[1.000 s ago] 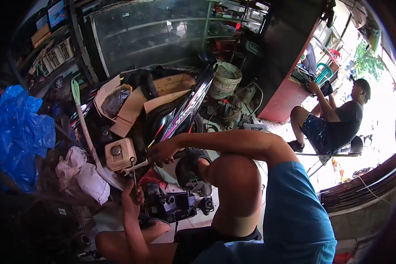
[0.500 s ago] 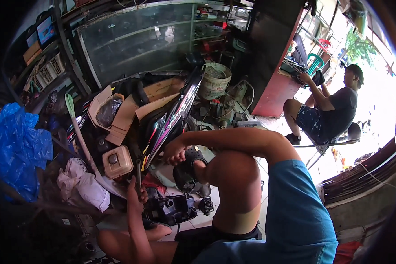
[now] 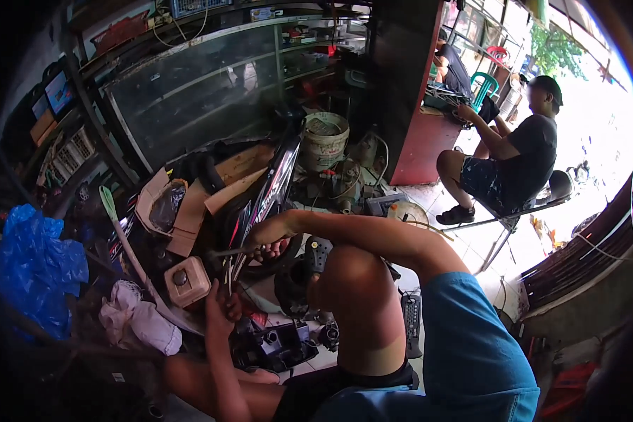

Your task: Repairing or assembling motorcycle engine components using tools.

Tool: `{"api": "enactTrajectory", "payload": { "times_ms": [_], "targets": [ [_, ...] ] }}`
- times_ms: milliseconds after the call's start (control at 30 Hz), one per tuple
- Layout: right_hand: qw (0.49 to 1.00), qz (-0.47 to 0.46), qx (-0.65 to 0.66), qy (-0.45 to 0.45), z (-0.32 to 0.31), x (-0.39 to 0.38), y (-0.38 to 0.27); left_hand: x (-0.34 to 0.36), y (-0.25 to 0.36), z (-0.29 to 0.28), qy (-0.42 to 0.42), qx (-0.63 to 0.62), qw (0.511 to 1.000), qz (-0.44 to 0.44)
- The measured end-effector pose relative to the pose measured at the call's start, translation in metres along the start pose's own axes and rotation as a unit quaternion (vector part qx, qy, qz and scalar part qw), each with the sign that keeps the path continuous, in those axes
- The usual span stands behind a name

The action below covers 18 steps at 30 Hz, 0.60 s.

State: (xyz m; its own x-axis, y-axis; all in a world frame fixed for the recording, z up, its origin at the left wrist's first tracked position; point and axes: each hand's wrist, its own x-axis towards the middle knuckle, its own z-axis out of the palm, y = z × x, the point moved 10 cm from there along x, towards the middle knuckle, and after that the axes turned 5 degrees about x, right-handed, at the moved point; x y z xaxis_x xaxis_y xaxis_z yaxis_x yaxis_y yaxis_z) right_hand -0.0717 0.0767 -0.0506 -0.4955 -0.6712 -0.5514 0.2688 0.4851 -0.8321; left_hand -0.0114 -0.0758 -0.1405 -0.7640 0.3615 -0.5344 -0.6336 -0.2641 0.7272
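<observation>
My right hand [image 3: 269,236] is closed around the handle of a hammer-like tool [image 3: 233,251], which points left across the front of a dark motorcycle body panel with coloured stripes [image 3: 271,190]. Below the tool's far end, my left hand [image 3: 223,301] is wrapped around a slim upright metal rod [image 3: 227,271]. The rod's top lies close to the tool's head; whether they touch I cannot tell. A black box-shaped part [image 3: 278,346] lies on the floor beside my left hand. What the rod's lower end rests on is hidden.
A beige tank-like container [image 3: 188,281], an open cardboard box [image 3: 186,225] and a white sack [image 3: 137,320] stand left of my hands. A blue plastic bag [image 3: 39,264] lies farther left. Behind is a dirty white bucket [image 3: 325,141]. Another person [image 3: 517,151] sits at the right.
My right hand has moved slightly left and up, and the hammer-like tool now shows level above the rod. My left hand stays low around the rod. The whole view has shifted a little.
</observation>
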Motion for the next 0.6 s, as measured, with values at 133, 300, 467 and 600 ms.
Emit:
{"api": "enactTrajectory", "payload": {
  "times_ms": [133, 300, 467, 600],
  "targets": [
    [0.974, 0.049, -0.189, 0.113, -0.046, 0.008, 0.028, -0.017, 0.008, 0.028, -0.065, -0.007, 0.997, -0.047],
    [0.921, 0.058, -0.34, 0.18, -0.06, -0.001, 0.018, -0.017, 0.002, 0.017, -0.053, 0.036, 0.997, -0.052],
    [0.914, 0.125, -0.36, 0.14, -0.062, -0.013, 0.042, -0.012, 0.007, 0.009, -0.021, 0.057, 0.998, -0.006],
    [0.952, 0.094, -0.282, 0.074, -0.049, -0.013, 0.053, 0.004, -0.007, -0.022, -0.005, 0.102, 0.995, 0.001]
  ]
}}
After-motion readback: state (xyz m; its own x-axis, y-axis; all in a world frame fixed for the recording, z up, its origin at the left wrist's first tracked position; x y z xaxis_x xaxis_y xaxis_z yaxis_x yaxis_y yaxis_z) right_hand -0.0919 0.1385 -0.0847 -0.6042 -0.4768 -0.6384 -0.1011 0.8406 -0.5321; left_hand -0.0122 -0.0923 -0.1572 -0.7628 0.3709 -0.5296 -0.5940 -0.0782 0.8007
